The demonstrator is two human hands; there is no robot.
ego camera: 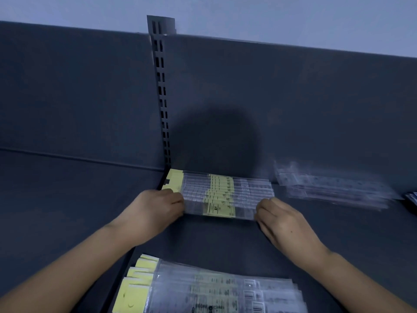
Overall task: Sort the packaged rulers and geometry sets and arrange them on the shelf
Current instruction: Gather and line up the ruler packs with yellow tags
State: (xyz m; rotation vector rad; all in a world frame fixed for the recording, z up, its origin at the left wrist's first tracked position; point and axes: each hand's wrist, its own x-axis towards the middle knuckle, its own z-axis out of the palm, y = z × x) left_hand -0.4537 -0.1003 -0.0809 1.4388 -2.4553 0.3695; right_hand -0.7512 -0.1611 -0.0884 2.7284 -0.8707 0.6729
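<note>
Dark grey shelf (67,199): left hand (155,211) curls its fingers round one end of the packaged rulers (225,195), right hand (284,224) presses straight fingers against the other.

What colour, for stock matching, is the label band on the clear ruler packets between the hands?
Pale yellow label band; head view.

Dim, bluish, low-contrast light. Soft round shadow (216,141) on the back panel (316,98), so light comes from behind the camera. The ruler packets (225,195) in the middle fairly sharp; clear packets (334,186) at right smeared by motion blur. Wide-angle bending at edges. Faint sheen on near packets (225,290).
</note>
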